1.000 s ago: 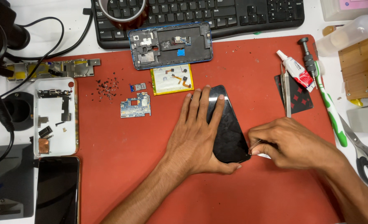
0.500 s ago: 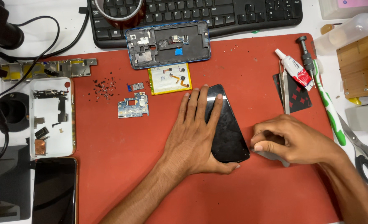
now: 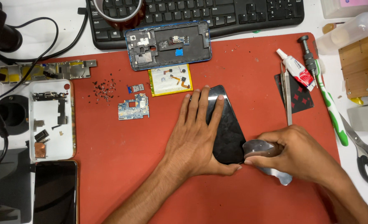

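A black phone screen panel (image 3: 227, 132) lies tilted near the middle of a red work mat (image 3: 242, 66), its far end rounded and its near end pointing toward the person. The left hand (image 3: 196, 137) rests flat on the panel's left side, fingers spread and stretched away across the glass, the thumb lying along its near edge. Just to the right, the right hand (image 3: 300, 155) is curled closed around a thin clear film (image 3: 262, 149), pinching it at the panel's near right corner; part of the film shows below the knuckles.

Farther away on the mat sit a yellow-edged battery (image 3: 170, 79), a stripped blue phone frame (image 3: 168, 45) and, to the left, a small blue circuit board (image 3: 133, 106) beside a scatter of tiny screws (image 3: 103, 89). At right lie a glue tube (image 3: 296, 69), a green-and-white toothbrush (image 3: 332, 108) and scissors (image 3: 364, 153). A black keyboard (image 3: 233, 14) runs along the far edge; a white tray (image 3: 51, 120) of parts stands at left.
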